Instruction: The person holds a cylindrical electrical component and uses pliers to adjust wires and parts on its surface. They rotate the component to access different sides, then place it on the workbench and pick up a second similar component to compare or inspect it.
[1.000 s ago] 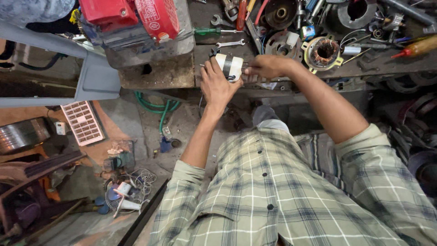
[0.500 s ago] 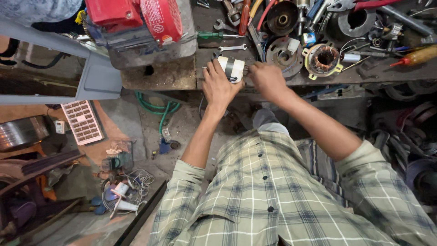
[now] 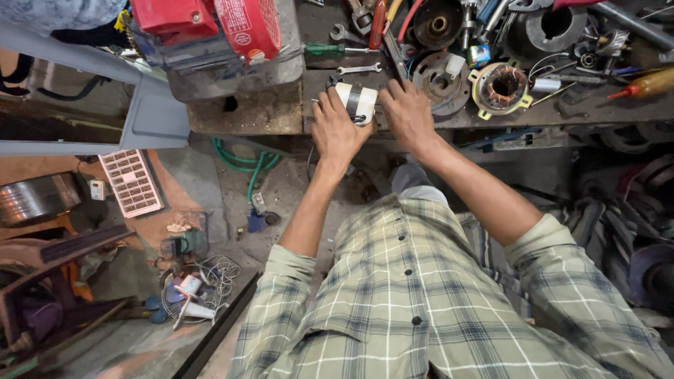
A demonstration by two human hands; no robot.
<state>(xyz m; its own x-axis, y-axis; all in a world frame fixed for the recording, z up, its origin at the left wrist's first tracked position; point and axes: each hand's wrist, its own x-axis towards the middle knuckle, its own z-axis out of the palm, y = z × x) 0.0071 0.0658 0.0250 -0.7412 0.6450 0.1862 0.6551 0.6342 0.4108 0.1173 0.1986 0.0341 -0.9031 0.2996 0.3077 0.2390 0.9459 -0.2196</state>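
Observation:
A small white cylinder with a dark band [image 3: 356,102], a capacitor-like part, rests at the front edge of the grimy workbench [image 3: 260,112]. My left hand [image 3: 335,126] cups it from the near side, fingers against its body. My right hand [image 3: 407,112] lies just to its right, fingers spread on the bench top and touching the part's right end. Thin wires run from the part under my left palm.
A red motor [image 3: 210,21] stands on the bench at left. A copper-wound stator [image 3: 501,87], metal end caps, spanners [image 3: 358,69] and screwdrivers crowd the bench top. A green hose [image 3: 246,158], a white grille [image 3: 131,182] and fan parts lie on the floor.
My right hand has slid left along the bench edge toward the white part and now sits beside it. My left hand has stayed on the part.

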